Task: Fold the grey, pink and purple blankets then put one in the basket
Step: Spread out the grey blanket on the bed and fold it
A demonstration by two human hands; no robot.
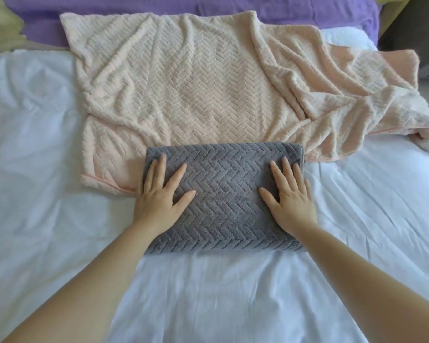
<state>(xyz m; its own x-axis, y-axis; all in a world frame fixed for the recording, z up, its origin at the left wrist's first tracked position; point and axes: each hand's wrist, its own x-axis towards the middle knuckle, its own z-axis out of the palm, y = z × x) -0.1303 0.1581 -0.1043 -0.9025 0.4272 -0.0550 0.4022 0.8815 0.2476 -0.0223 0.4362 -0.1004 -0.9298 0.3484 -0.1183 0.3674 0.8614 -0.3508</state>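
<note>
a person's left hand (159,194) and right hand (289,196) lie flat, fingers spread, on a grey blanket (221,194) folded into a compact rectangle on a white bed sheet (47,169); neither hand grips or pinches anything. the palms press near the 2 short ends of the bundle, which looks like a smoothing of the final fold, so the grey blanket appears done, the 1st of 3. the pink blanket (196,90) lies open and rumpled just behind it, its near edge tucked under or against the grey bundle, its right side bunched toward the bed's edge. the purple blanket (183,8) stretches across the far side of the bed. no basket is in view. the next move likely calls for setting the grey bundle aside, clear of the pink cloth, then flattening the pink blanket and finding its corners.
</note>
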